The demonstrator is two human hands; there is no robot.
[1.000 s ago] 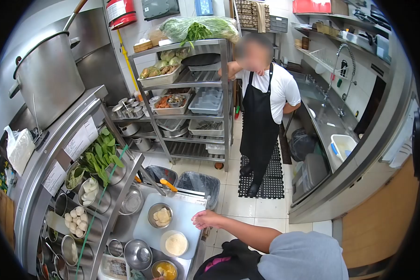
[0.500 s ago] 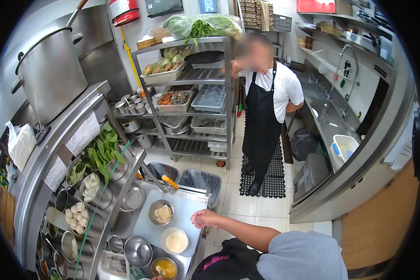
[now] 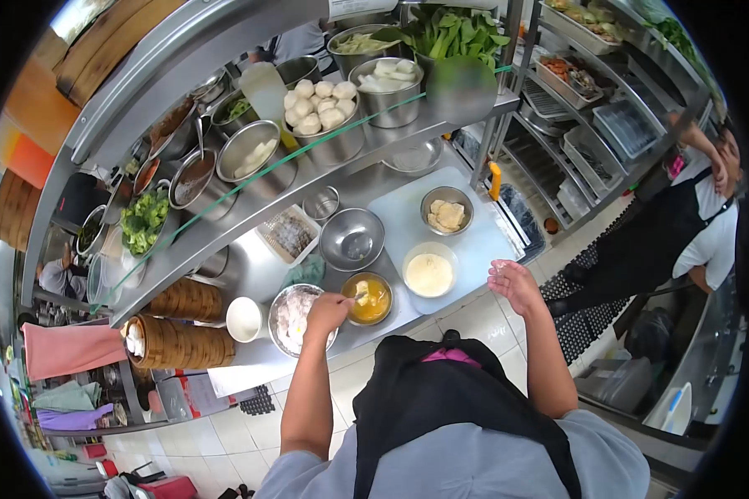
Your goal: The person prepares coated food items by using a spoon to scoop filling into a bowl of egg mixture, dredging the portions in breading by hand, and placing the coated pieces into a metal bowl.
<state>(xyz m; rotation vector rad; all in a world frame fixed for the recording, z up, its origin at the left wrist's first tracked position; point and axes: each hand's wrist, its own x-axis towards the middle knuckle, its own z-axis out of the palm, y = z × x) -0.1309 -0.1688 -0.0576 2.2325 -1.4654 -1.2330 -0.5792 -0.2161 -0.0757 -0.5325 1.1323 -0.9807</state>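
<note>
My left hand [image 3: 331,314] is closed on a thin utensil whose kind I cannot make out; its end reaches into a metal bowl of beaten egg [image 3: 369,309]. Light-coloured pieces lie in the egg. Below and beside this hand stands a metal bowl of white flour-like powder [image 3: 290,326]. Open and palm up, my right hand [image 3: 514,285] hovers off the board's edge with whitish residue on its fingertips. Nearest to it is a white bowl of pale crumbs [image 3: 430,270]. Behind that, a metal bowl of pale yellowish pieces [image 3: 447,211] rests on the cutting board [image 3: 391,200].
An empty steel bowl [image 3: 352,239] and a tray [image 3: 289,233] sit at the back. Bamboo steamers [image 3: 193,341] and a white tub [image 3: 245,319] stand left. A shelf [image 3: 324,179] holds ingredient pots above. A co-worker in a black apron [image 3: 632,241] stands right.
My view has swung left and down onto the counter. My left hand, barely visible before at the egg bowl, now shows fully. The right hand remains beside the board, its palm turned up.
</note>
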